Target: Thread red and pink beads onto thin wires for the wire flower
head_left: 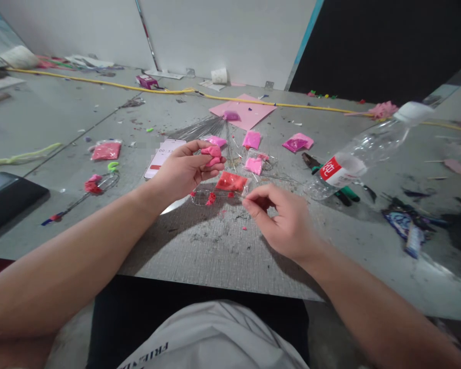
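My left hand point(184, 166) pinches a lump of pink modelling clay point(214, 155) between thumb and fingers, above the table. My right hand point(282, 218) is closed in a pinch to the right, its fingertips by the edge of a clear bag of red clay point(230, 181); whether anything is between them I cannot make out. Below that bag lies a bent wire frame point(200, 199) with small red clay bits point(211, 198) on it. Just beyond are a pink clay packet point(253, 165) and a bundle of thin wires point(200, 127). A lit phone point(163, 158) lies behind my left wrist.
At right a tilted-looking plastic bottle point(353, 159) stands before green-handled pliers point(346, 196). More clay packets point(297, 142) lie farther back, near a pink sheet point(249, 110). A wire piece with red clay point(94, 184) is at left. A yellow cable point(138, 88) crosses the back.
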`<state>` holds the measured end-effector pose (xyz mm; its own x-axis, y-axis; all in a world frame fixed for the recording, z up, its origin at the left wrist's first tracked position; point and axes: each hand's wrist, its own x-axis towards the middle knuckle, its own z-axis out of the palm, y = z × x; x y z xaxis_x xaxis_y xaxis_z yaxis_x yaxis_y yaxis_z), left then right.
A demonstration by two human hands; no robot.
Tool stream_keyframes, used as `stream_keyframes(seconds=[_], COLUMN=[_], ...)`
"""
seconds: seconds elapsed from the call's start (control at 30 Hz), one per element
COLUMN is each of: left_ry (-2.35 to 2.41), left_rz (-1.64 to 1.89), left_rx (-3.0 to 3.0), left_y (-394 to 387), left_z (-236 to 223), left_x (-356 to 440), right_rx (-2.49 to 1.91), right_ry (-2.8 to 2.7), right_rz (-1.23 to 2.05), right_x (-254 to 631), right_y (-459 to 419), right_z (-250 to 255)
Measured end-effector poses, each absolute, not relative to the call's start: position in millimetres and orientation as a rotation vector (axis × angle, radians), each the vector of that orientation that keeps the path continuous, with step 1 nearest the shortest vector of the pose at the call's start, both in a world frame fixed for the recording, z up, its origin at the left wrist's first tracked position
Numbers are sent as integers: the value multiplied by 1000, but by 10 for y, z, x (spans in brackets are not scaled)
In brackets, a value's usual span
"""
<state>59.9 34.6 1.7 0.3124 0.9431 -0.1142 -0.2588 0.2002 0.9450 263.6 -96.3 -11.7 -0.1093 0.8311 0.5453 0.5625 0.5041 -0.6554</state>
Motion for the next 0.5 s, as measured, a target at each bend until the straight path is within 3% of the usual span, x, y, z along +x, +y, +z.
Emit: stream_keyframes(seconds=[0.5], left_ry=[827], left_rz=[864], left_rx=[1044], left_y=[327], left_z=[-16], left_x=[582], right_rx=[-1159], right_ry=[-1842], right_rz=[322], right_x=[2643], right_y=[-977], right_z=[-112])
